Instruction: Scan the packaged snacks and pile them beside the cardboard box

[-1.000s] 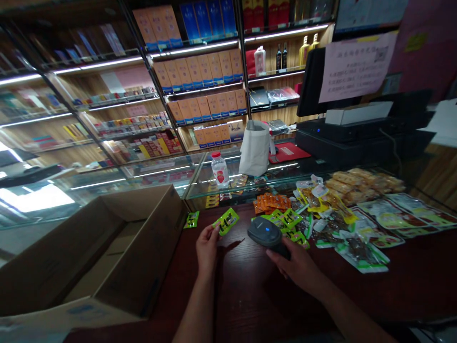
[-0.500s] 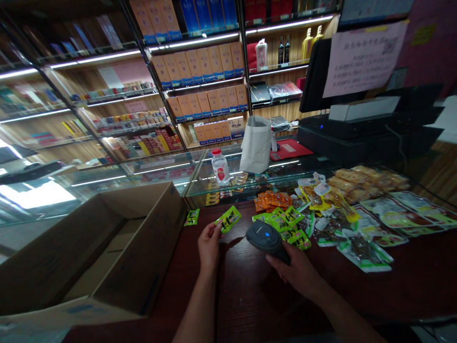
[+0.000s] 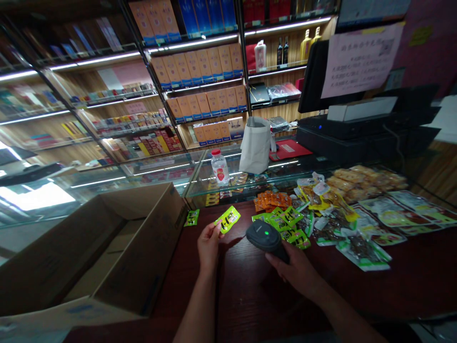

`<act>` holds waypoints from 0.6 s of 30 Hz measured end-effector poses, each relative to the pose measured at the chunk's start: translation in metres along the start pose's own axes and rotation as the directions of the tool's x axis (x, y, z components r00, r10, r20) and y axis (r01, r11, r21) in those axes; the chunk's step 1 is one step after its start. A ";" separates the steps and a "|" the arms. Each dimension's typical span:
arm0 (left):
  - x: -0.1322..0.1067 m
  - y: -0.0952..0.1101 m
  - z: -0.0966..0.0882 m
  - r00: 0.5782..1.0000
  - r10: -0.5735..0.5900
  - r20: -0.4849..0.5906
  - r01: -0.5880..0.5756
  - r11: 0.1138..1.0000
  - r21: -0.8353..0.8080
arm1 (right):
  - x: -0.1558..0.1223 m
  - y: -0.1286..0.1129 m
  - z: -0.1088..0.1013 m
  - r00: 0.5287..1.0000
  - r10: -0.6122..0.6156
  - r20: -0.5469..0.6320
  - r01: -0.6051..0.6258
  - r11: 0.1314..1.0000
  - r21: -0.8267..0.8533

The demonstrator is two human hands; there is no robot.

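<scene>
Left hand (image 3: 209,248) pinched a green snack packet (image 3: 227,219); right hand (image 3: 297,272) gripped a handheld barcode scanner (image 3: 266,237).

The left thumb and fingers were closed on the packet's lower end, holding it up just left of the scanner, which showed a green light; the right fingers were wrapped closed around the scanner's handle, above the dark wooden counter (image 3: 250,295). Left of the scanner, past the left hand, stood an open cardboard box (image 3: 143,252), with a small green packet (image 3: 192,218) beside it. Just beyond the scanner lay scattered snack packets (image 3: 307,224); farther behind it stood a glass display case (image 3: 171,177) bearing a water bottle (image 3: 220,167) and a paper bag (image 3: 254,146), then lit shelves (image 3: 200,62) of boxed goods.
</scene>
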State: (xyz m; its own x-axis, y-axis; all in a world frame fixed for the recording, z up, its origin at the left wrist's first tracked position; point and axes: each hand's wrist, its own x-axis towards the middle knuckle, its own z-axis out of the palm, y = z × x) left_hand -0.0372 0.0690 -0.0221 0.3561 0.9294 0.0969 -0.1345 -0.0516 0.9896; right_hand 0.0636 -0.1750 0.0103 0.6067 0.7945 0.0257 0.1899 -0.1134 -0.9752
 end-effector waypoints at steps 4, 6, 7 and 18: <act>0.003 -0.004 -0.002 1.000 -0.010 0.013 0.009 1.000 0.019 | 0.000 0.002 0.000 1.000 0.013 -0.008 -0.013 1.000 0.003; 0.003 -0.005 -0.003 1.000 -0.018 0.004 0.018 1.000 0.011 | 0.000 0.002 0.001 1.000 0.024 -0.010 -0.024 1.000 0.005; 0.004 -0.006 -0.003 1.000 -0.028 -0.013 0.028 1.000 0.001 | 0.000 0.003 0.001 0.999 0.031 -0.009 -0.031 1.000 0.005; 0.030 0.000 -0.035 0.920 -0.200 -0.336 0.167 0.978 -0.123 | -0.016 0.007 -0.009 0.995 0.093 -0.030 -0.093 0.995 0.026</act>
State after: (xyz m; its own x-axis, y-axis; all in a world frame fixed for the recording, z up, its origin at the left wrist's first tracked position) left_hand -0.0588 0.1096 -0.0227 0.0436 0.9886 -0.1443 -0.1858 0.1499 0.9711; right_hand 0.0621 -0.1943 0.0053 0.6449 0.7620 -0.0589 0.1125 -0.1708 -0.9789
